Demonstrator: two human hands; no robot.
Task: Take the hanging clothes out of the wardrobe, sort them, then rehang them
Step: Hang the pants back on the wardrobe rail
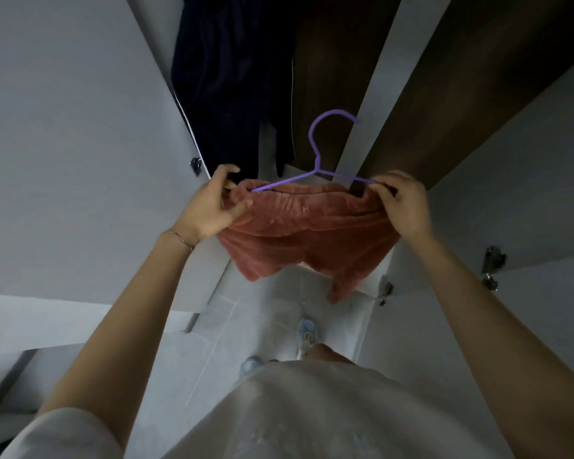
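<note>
From the head camera, looking down the front of the open wardrobe [338, 61], both hands hold up a purple hanger [317, 157] with a salmon-pink fleece garment [305, 233] draped over it. The left hand [212, 207] curls its fingers and thumb round the fabric at the hanger's left end. The right hand [401, 203] pinches the hanger's right end together with the cloth there. The hanger's hook points up and hangs on nothing, standing in front of the pale edge of the wardrobe's upright partition [371, 104].

The garment hangs in folds below the hanger's bar, its lower hems loose above the tiled floor [265, 313]. Inside the wardrobe's left compartment hang dark navy clothes [232, 77], just above the left hand. The white left door [63, 144] and the right door [527, 220] stand open on either side. A thin bracelet [181, 238] sits on the left wrist. Pale blue shoes [307, 329] show on the floor below.
</note>
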